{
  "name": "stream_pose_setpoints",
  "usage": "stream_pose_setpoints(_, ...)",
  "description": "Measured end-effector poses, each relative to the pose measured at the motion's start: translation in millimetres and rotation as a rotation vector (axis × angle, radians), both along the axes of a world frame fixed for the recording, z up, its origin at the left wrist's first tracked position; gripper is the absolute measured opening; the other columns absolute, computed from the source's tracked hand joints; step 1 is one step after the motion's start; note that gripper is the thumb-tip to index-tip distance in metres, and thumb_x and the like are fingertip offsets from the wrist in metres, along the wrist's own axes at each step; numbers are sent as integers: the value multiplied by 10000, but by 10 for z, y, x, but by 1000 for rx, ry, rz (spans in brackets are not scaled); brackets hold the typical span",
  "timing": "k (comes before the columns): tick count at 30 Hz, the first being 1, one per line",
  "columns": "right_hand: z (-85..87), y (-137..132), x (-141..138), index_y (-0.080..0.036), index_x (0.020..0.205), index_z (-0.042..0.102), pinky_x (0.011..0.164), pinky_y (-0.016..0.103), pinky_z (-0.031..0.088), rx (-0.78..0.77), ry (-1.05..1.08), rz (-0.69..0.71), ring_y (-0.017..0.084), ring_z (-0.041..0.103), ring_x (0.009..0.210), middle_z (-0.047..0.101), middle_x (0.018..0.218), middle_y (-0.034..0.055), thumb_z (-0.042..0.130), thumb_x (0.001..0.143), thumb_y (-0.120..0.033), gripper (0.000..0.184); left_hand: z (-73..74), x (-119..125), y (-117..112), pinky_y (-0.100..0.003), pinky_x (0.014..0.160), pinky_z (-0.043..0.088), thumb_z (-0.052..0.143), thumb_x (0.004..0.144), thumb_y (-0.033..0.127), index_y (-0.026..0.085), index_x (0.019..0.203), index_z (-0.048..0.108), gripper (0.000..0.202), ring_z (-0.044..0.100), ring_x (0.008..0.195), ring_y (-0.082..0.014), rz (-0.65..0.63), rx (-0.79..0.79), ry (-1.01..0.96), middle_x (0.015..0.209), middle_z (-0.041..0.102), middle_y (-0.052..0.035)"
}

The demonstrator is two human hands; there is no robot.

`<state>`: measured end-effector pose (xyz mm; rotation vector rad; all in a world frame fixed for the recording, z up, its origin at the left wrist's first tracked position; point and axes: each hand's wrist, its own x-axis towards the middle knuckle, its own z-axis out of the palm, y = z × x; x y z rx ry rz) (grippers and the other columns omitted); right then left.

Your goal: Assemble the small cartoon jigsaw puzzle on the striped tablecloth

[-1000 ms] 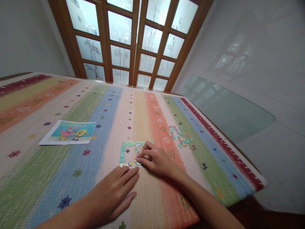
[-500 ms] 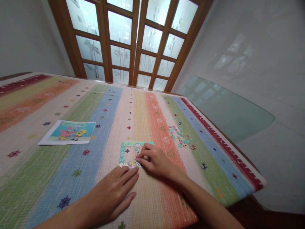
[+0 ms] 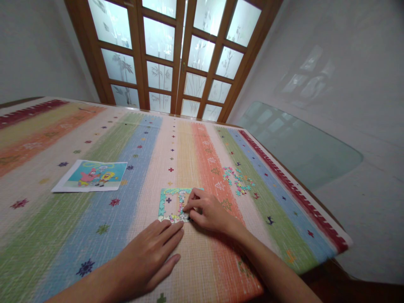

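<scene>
A partly assembled jigsaw puzzle point(image 3: 162, 205) lies on the striped tablecloth, with its border and a middle column joined and cloth showing through the gaps. My right hand point(image 3: 206, 211) covers the puzzle's right side. Its thumb and forefinger are pinched at the middle column on a small puzzle piece, mostly hidden by the fingers. Palm down, my left hand point(image 3: 154, 248) rests with fingers stretched out, its fingertips at the puzzle's near edge. Loose puzzle pieces point(image 3: 239, 180) lie scattered to the right, beyond my right hand.
A printed cartoon picture point(image 3: 91, 176) lies flat on the left part of the striped tablecloth point(image 3: 189, 261). Wooden doors with frosted panes point(image 3: 158, 38) stand behind the table. A pale wall point(image 3: 362, 105) runs along the right.
My right hand's fingertips have shifted slightly to the right over the middle column, which shows a little more. My left hand stays in place.
</scene>
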<state>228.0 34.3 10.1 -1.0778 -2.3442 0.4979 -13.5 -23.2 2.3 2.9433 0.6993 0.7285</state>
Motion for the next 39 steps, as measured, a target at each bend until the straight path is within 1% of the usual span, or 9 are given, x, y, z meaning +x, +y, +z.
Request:
stream_pose_setpoints(3, 20, 11, 26, -196, 935, 809, 755, 311, 495, -9, -3, -4, 175, 613, 825, 654, 904, 62, 592, 845, -60, 271, -2, 1, -4, -449, 946, 555, 453, 1055, 233, 136, 1444, 536, 410, 645, 1105, -281, -2, -2, -4, 1311, 686, -135)
stream_pose_setpoints(7, 31, 22, 50, -203, 996, 812, 770, 321, 496, 27, -11, -5, 184, 604, 859, 636, 945, 72, 577, 900, -92, 277, 12, 6, -1, -452, 934, 560, 436, 1059, 225, 109, 1389, 571, 375, 649, 1095, -286, -7, 10, 5, 1309, 686, -147)
stream_pose_setpoints(11, 30, 16, 53, -209, 953, 819, 753, 315, 488, 36, -46, 28, 178, 585, 846, 602, 939, 66, 581, 893, -81, 277, 22, 5, 7, -443, 929, 562, 424, 1067, 226, 119, 1434, 541, 401, 648, 1094, -281, -7, 12, -9, 1309, 689, -138)
stream_pose_setpoints(14, 32, 12, 51, -206, 947, 816, 755, 316, 489, 25, -51, 20, 178, 585, 844, 598, 938, 66, 585, 902, -87, 263, 15, -2, 7, -447, 937, 560, 440, 1063, 231, 132, 1462, 525, 420, 646, 1104, -283, -6, 6, -18, 1310, 688, -137)
stream_pose_setpoints(20, 20, 1, 35, -183, 1040, 783, 770, 323, 492, 54, 14, 45, 182, 592, 856, 619, 964, 79, 557, 944, -129, 251, 18, -1, 5, -441, 948, 560, 436, 1067, 233, 143, 1499, 490, 445, 643, 1110, -281, -1, -5, -24, 1308, 688, -136)
stream_pose_setpoints(24, 20, -20, 24, -211, 1002, 785, 777, 325, 490, 36, -32, 76, 179, 584, 849, 616, 946, 61, 581, 905, -121, 243, 16, 2, 0, -445, 957, 557, 437, 1067, 241, 156, 1516, 470, 458, 648, 1114, -283, 3, -6, -5, 1323, 682, -139)
stream_pose_setpoints(30, 35, -31, 15, -214, 995, 781, 799, 329, 497, -5, -62, 59, 184, 591, 873, 632, 961, 64, 571, 901, -105, 254, 12, -7, -5, -443, 948, 566, 450, 1056, 230, 171, 1507, 480, 456, 652, 1111, -284, 6, -22, -2, 1334, 679, -132)
stream_pose_setpoints(36, 21, -24, 5, -205, 991, 771, 802, 325, 500, -17, -39, 64, 185, 596, 872, 632, 953, 66, 557, 902, -102, 254, 52, 6, -1, -440, 916, 578, 438, 1041, 183, 139, 1474, 503, 440, 651, 1086, -283, -5, 15, -13, 1293, 694, -136)
stream_pose_setpoints(39, 29, -27, 1, -192, 988, 772, 807, 327, 500, -31, -18, 66, 188, 597, 876, 630, 953, 70, 554, 906, -104, 249, 32, 1, 12, -447, 918, 575, 438, 1028, 158, 131, 1438, 532, 421, 643, 1081, -282, 11, 21, -24, 1301, 692, -133)
